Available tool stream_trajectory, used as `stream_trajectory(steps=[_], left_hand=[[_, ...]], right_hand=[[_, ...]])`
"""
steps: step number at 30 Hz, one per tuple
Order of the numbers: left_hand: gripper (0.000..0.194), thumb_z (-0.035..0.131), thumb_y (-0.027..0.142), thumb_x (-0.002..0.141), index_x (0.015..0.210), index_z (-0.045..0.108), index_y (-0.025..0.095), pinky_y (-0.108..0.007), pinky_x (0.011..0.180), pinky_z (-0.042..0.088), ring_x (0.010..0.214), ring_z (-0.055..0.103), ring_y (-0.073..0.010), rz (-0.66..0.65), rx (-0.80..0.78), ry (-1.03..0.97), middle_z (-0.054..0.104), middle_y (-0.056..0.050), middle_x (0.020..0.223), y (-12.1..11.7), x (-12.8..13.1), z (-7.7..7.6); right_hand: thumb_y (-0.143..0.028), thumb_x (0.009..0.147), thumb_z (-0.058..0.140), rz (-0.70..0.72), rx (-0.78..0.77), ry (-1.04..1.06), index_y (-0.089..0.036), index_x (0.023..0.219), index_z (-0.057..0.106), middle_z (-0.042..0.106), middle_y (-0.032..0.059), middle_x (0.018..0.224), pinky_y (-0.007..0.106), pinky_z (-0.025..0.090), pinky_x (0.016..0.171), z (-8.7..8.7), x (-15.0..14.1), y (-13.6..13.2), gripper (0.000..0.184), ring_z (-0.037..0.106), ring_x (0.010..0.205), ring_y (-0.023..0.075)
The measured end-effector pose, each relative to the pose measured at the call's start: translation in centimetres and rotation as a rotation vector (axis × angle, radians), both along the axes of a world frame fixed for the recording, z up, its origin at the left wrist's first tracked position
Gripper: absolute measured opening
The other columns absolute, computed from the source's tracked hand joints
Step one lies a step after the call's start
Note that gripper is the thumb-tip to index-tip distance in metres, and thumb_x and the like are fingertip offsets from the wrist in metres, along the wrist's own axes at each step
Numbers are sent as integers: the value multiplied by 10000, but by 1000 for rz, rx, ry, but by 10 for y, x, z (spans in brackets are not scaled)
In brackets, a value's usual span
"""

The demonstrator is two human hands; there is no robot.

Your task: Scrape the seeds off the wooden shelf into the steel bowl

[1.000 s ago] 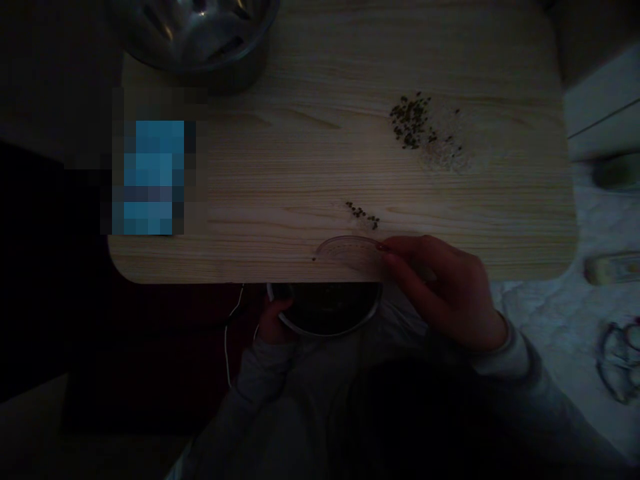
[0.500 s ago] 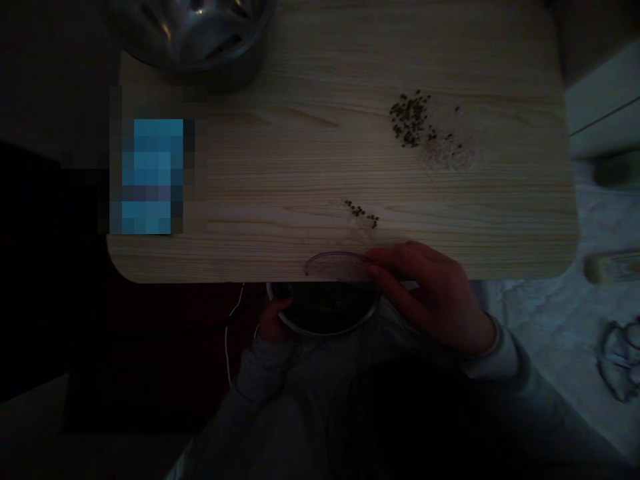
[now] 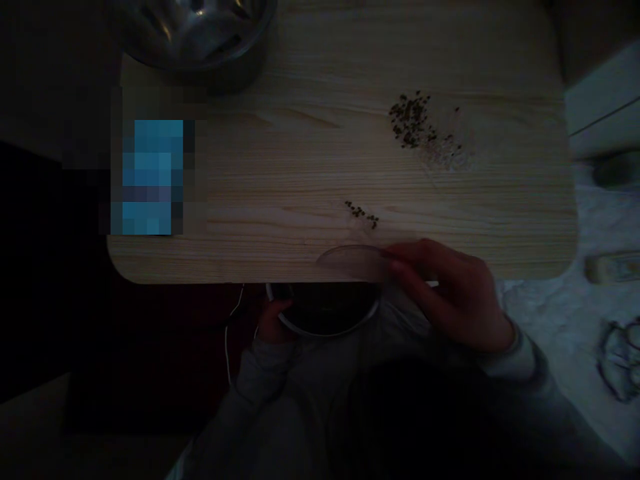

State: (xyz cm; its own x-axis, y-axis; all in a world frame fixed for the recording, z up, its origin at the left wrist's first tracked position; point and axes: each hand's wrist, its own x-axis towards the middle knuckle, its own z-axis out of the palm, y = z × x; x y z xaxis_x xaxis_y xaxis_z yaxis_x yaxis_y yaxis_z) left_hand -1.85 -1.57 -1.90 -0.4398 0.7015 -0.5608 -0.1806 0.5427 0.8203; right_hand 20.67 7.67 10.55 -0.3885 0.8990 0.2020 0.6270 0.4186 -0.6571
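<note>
And there was the clear plastic piece (image 3: 350,261), half-round and smeared with blur, right at the near edge of the table (image 3: 280,173)! It reached out leftward from the fingertips of the right hand (image 3: 395,257), its right end caught in a narrow pinch between thumb and forefinger, its curved side facing the far side. Whether it touched the wood, you couldn't tell.

Just below the edge, the left hand (image 3: 275,321) had the dark pot (image 3: 320,333) by its left side, thumb over the pale rim, the other fingers hidden.

Just beyond the plastic, a short trail of dark bits (image 3: 359,211)! Farther off to the right, a bigger heap of dark grains (image 3: 410,121), with pale flakes (image 3: 450,158) scattered beside it. Far left stood the metal bowl (image 3: 215,65), and nearer, a blue thing (image 3: 150,177) masked by coarse squares.
</note>
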Motion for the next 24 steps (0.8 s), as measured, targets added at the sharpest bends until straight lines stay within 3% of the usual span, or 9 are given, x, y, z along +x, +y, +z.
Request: stream_trajectory(steps=[4,8,16,19,21,24], left_hand=[[31,618,238,457,445,590,246,-395,785,438,765,604,-258,-25,-71,59,631,11,558,13,1,9],[65,634,202,417,477,632,226,-385,736,443,691,595,-241,-129,-132,23,627,5,549,19,7,25],[65,591,243,477,430,594,199,-358,624,470,620,603,-226,-245,-259,-287,625,-30,529,34,26,47],[115,570,230,503,578,650,194,-369,607,481,633,622,-239,-236,-297,-346,631,-19,534,36,23,53],[224,568,218,521,717,672,198,-381,640,487,674,634,-243,-218,-286,-336,653,-11,581,36,19,55],[213,599,225,521,716,682,201,-392,742,473,814,624,-265,-229,-202,-219,689,-39,721,33,13,52]], right_hand=[[-236,787,534,-307,-1,23,-218,934,600,651,7,792,250,465,583,-4,20,2,162,589,669,128],[-263,789,531,-484,-24,51,-242,929,604,626,-10,721,243,436,553,-7,36,5,159,560,614,113],[-266,790,520,-478,-50,42,-209,916,599,612,-12,679,213,427,519,-9,39,7,159,538,573,93],[-268,794,509,-462,-51,34,-204,918,601,619,-3,698,219,422,503,-9,37,8,167,540,570,101],[-273,796,504,-451,-52,29,-207,922,603,623,0,702,225,423,500,-10,35,9,173,544,569,106],[-285,794,505,-449,-46,26,-213,915,608,623,3,705,230,423,496,-11,35,8,174,550,575,113]])
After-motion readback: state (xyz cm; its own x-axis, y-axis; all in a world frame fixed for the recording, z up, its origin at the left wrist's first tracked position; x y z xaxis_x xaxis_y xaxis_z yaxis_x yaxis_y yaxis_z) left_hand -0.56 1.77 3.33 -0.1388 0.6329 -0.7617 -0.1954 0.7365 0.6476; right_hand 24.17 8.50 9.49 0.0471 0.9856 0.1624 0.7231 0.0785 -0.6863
